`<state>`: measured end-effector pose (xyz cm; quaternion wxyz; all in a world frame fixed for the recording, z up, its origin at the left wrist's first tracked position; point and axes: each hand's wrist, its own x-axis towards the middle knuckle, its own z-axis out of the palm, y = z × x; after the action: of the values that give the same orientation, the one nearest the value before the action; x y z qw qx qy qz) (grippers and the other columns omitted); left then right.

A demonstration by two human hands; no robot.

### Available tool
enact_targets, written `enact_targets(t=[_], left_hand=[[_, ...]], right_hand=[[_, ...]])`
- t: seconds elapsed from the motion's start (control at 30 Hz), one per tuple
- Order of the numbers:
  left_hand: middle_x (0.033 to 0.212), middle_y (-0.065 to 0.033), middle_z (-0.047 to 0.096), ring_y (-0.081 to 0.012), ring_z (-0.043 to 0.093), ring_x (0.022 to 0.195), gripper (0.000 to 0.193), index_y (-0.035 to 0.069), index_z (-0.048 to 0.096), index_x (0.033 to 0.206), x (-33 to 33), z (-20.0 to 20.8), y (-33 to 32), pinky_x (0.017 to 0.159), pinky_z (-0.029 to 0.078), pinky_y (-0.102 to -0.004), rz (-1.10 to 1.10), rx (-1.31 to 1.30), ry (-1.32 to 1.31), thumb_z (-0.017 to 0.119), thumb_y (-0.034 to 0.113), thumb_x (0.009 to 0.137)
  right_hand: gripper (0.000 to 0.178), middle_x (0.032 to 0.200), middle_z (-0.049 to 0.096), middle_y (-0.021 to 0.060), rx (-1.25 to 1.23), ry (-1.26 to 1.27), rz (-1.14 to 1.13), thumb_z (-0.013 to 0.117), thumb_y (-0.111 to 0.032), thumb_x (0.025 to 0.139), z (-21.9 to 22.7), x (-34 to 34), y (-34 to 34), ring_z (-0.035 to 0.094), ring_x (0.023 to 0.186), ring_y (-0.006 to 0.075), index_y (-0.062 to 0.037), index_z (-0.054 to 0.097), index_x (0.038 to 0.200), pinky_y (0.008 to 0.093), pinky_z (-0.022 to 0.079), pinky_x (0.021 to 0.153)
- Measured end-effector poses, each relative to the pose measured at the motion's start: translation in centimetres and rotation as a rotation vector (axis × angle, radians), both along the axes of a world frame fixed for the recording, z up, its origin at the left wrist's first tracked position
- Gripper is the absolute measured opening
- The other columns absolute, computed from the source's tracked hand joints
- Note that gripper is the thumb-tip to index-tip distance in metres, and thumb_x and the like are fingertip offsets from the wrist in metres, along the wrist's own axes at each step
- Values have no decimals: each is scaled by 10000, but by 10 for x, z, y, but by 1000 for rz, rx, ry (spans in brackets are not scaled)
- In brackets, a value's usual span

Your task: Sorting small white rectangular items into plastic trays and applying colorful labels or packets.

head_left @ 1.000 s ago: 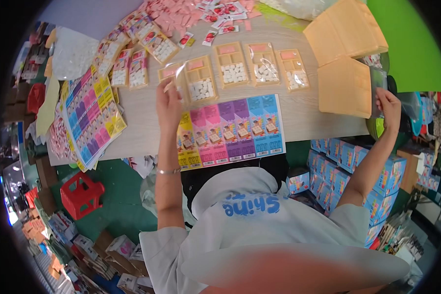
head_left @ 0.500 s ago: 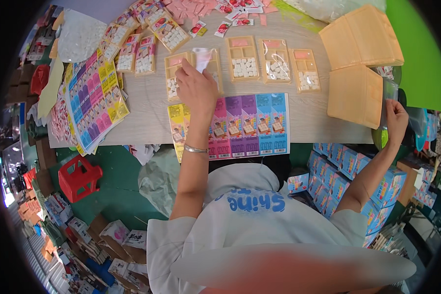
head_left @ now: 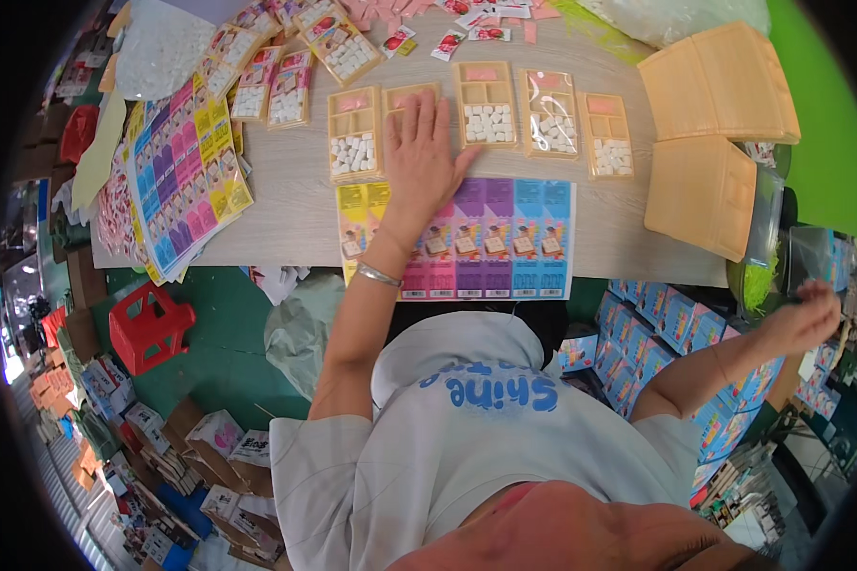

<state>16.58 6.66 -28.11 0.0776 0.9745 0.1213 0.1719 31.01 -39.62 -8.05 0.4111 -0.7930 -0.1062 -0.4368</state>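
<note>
My left hand [head_left: 423,157] lies with fingers spread over a small pale-yellow compartment tray [head_left: 411,91], hiding most of it. To its left is a like tray [head_left: 355,119] with white pellets and a pink sachet. On its right stand three more in a row: a tray [head_left: 487,93], a tray [head_left: 549,93] under shiny clear film, and a tray [head_left: 610,128]. A sheet of coloured printed cards [head_left: 533,228] lies below the hand, partly under my wrist. My right hand [head_left: 805,319] is beyond the table's right side, fingers bent and blurred; I cannot make out anything in it.
Stacked empty yellow trays [head_left: 700,195] stand at the right by a clear tub [head_left: 769,205]. More printed sheets [head_left: 186,181] and filled packs [head_left: 288,90] lie at the left. Pink sachets [head_left: 390,11] are strewn at the back. A red stool [head_left: 150,326] stands on the floor.
My left hand has opened out flat and moved right, onto the second tray. My right hand has left the clear tub and swung outward and nearer to me. The view has shifted slightly.
</note>
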Motion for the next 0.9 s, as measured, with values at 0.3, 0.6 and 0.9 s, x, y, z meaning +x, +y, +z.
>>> enact_targets(t=[0.3,0.6,0.9], left_hand=[[1271,-177,621,-272,598,1204,551,-16,536,1390,-53,84,17,1045,450,-418,-255,-1103,-248,638,331,975],[875,-128,687,-266,698,766,440,-31,587,1250,-69,48,110,665,539,-375,483,-879,-101,748,181,901],[1494,-219,459,-384,428,1382,641,14,466,1449,-69,15,89,1111,308,-618,275,-103,-47,681,306,920]], right_hand=[[190,785,565,17,453,1043,1106,495,-214,1061,-97,-90,273,518,644,99,-50,591,1054,249,433,567],[293,919,697,126,-164,1146,1024,657,-260,969,-172,-96,450,682,698,182,-6,589,1099,306,531,637],[388,1013,698,127,-556,653,693,739,-283,880,-140,-106,414,683,779,349,-58,647,1183,450,554,743]])
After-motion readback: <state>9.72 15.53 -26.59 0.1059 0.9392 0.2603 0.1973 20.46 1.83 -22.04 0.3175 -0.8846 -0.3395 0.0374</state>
